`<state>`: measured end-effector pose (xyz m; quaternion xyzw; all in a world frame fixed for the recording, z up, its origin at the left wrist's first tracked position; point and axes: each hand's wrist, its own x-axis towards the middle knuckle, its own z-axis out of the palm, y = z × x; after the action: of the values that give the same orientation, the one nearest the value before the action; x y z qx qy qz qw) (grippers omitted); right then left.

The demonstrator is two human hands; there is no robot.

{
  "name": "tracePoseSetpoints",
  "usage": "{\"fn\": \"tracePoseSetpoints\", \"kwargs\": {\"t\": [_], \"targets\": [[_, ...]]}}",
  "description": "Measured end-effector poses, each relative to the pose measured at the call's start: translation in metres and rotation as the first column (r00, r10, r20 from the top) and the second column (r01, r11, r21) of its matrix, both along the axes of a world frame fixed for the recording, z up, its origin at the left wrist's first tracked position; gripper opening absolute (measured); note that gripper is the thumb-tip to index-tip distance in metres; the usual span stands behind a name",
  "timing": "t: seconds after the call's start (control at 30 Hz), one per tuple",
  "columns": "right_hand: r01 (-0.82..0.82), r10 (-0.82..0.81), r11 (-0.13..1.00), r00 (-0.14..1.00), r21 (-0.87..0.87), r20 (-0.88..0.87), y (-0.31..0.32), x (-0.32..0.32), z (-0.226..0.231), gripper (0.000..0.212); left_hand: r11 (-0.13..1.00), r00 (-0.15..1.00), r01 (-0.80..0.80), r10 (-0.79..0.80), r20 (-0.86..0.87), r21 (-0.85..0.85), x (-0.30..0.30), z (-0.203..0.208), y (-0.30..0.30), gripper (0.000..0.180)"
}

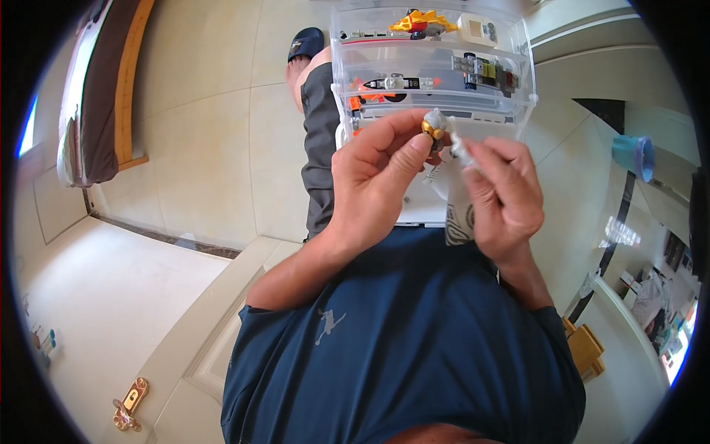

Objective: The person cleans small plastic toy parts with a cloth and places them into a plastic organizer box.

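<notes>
My left hand (370,177) pinches a small toy figure (434,130) between thumb and fingers; it has a silver-grey top and gold parts. Close beside it, my right hand (510,192) is closed on a pale cloth (460,211) that hangs down and shows dark wavy lines at its lower end. A white tip of the cloth sticks up near the figure, blurred by motion. Whether it touches the figure I cannot tell. Just beyond both hands stands a clear plastic display case (436,61) with shelves.
On the shelves are a yellow-and-red toy (421,24), a black-and-white brick-built model (403,83) and a grey brick-built vehicle (484,72). A white door with a gold handle (133,399) is at lower left. A blue bin (632,157) stands at right; a wood-framed bed is at left.
</notes>
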<state>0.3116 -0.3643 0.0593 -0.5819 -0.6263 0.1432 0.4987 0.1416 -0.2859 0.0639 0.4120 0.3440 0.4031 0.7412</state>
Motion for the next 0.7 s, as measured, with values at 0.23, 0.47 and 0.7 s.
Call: {"fn": "tracePoseSetpoints", "kwargs": {"t": [0.23, 0.47, 0.7], "targets": [[-0.014, 0.007, 0.998, 0.995, -0.068, -0.103, -0.004, 0.003, -0.002, 0.026, 0.554, 0.750, 0.118, 0.494, -0.440, 0.824, -0.029, -0.004, 0.062, 0.028], [-0.088, 0.076, 0.989, 0.992, -0.119, -0.103, -0.014, 0.003, -0.001, 0.026, 0.390, 0.621, 0.391, 0.556, -0.552, 0.833, -0.029, -0.010, 0.104, 0.021], [-0.099, 0.060, 0.971, 0.982, -0.216, -0.182, -0.026, 0.003, -0.004, 0.021, 0.393, 0.603, 0.396, 0.570, -0.558, 0.830, -0.026, -0.017, 0.112, 0.026]]}}
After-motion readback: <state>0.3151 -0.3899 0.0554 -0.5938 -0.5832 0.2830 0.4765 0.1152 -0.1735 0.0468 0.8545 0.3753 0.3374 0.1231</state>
